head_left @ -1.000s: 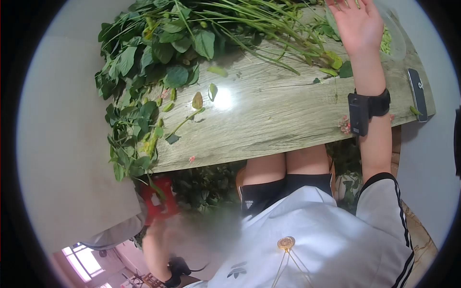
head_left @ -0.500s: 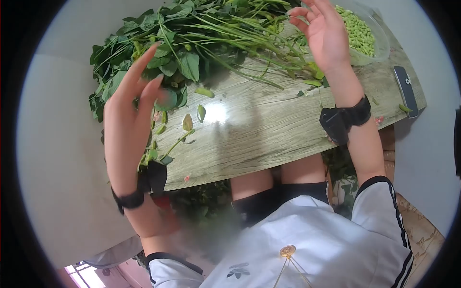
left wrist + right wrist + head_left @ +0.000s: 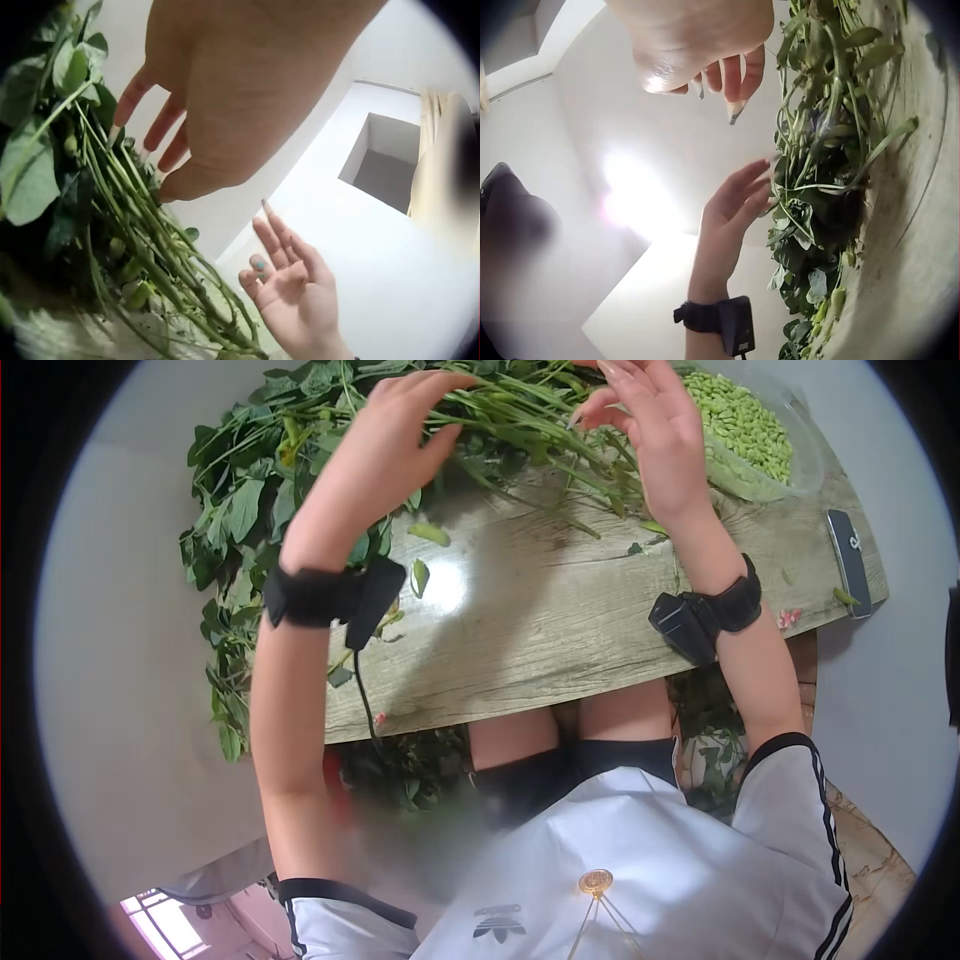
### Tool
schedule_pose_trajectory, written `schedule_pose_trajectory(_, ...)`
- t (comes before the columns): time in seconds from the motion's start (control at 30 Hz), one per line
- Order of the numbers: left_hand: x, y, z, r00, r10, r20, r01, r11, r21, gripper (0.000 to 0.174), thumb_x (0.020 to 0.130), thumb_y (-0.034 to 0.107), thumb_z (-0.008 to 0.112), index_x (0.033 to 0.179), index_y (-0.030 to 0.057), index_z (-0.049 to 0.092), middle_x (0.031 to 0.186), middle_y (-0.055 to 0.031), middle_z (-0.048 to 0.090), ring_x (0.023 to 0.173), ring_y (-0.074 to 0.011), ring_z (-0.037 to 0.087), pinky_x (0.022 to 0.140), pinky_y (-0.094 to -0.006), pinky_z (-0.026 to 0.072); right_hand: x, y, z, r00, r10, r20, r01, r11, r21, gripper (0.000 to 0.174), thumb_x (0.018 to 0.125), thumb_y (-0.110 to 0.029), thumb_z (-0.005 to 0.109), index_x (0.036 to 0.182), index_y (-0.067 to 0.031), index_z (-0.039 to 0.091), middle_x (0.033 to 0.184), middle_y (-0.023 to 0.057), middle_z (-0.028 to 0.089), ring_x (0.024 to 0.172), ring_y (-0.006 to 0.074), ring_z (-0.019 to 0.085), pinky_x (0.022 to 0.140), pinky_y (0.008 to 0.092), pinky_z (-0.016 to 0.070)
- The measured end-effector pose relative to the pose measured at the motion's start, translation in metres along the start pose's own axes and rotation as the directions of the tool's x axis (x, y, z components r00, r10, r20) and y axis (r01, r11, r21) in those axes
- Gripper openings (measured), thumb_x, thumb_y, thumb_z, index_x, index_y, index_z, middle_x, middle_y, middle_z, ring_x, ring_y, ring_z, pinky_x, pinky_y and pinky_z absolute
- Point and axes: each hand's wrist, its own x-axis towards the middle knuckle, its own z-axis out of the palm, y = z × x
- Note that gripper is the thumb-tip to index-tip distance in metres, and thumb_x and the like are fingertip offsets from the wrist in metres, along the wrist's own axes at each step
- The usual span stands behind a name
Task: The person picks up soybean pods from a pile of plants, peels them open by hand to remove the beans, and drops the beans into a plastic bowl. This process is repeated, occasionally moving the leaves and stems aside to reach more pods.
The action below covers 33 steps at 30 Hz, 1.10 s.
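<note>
Above the heap of leafy green stalks (image 3: 520, 415), my left hand (image 3: 385, 455) reaches over the bare stems with fingers spread and slightly bent. In the left wrist view its fingertips lie close to the stems (image 3: 150, 225); whether they touch cannot be told. My right hand (image 3: 665, 460) is raised at the stalks' right end, beside the tub of shelled green beans (image 3: 745, 430). Its palm is turned up and its fingers are loosely bent, with nothing seen in them. The right wrist view shows my left hand (image 3: 727, 217) beside the plants (image 3: 817, 150).
Loose pods (image 3: 428, 534) lie on the wooden table (image 3: 520, 640). More leaves (image 3: 232, 650) run down its left side. A phone (image 3: 848, 560) with a pod beside it lies near the right edge. A cable hangs from the left wrist camera (image 3: 375, 600).
My left hand has come up from below the table's left front corner, then moved right over the stems. My right hand has shifted left, its fingers more bent, uncovering the beans.
</note>
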Motion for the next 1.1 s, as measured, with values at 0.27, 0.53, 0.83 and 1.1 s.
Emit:
schedule_pose_trajectory(0.27, 0.007, 0.005, 0.029, 0.994, -0.106, -0.028, 0.105, 0.994, -0.033, 0.04, 0.082, 0.005, 0.052, 0.121, 0.0097, 0.055, 0.112, -0.0061, 0.063, 0.112, -0.0287, 0.051, 0.099, -0.0398, 0.0371, -0.001, 0.013, -0.007, 0.996, 0.056, -0.064, -0.06, 0.996, -0.072, 0.041, 0.096, -0.015, 0.055, 0.135, -0.0056, 0.046, 0.121, 0.0095, 0.06, 0.072, 0.0087, 0.059, 0.055, 0.0218, 0.0484)
schedule_pose_trajectory(0.53, -0.014, 0.008, 0.033, 0.975, -0.213, -0.056, 0.205, 0.971, -0.126, 0.025, 0.081, 0.0, 0.05, 0.102, 0.007, 0.062, 0.107, -0.0069, 0.063, 0.108, -0.0295, 0.053, 0.092, -0.0399, 0.0394, 0.014, 0.025, -0.018, 1.0, -0.014, -0.004, 0.009, 0.856, -0.517, 0.039, 0.093, -0.009, 0.057, 0.132, -0.0091, 0.052, 0.115, 0.0053, 0.063, 0.069, 0.0048, 0.055, 0.057, 0.0212, 0.0461)
schedule_pose_trajectory(0.83, -0.027, 0.012, 0.021, 0.937, -0.188, -0.295, 0.187, 0.982, -0.031, 0.03, 0.08, -0.004, 0.055, 0.108, 0.0052, 0.061, 0.114, -0.0115, 0.061, 0.108, -0.0305, 0.057, 0.087, -0.0359, 0.0458, 0.0, -0.014, 0.013, 0.952, 0.118, 0.281, 0.15, 0.622, -0.768, 0.024, 0.083, -0.026, 0.069, 0.096, -0.0062, 0.066, 0.088, 0.0123, 0.066, 0.084, 0.0265, 0.065, 0.073, 0.0371, 0.0511)
schedule_pose_trajectory(1.1, -0.062, -0.017, 0.016, 0.867, -0.374, -0.329, 0.309, 0.922, -0.234, 0.03, 0.074, -0.013, 0.044, 0.081, 0.0056, 0.067, 0.084, -0.0074, 0.064, 0.088, -0.0233, 0.058, 0.082, -0.0346, 0.0426, 0.016, 0.03, 0.005, 0.905, 0.021, 0.424, 0.413, 0.189, -0.891, 0.032, 0.079, -0.014, 0.07, 0.11, -0.0068, 0.064, 0.116, 0.0042, 0.063, 0.11, 0.0255, 0.054, 0.092, 0.0376, 0.0514)
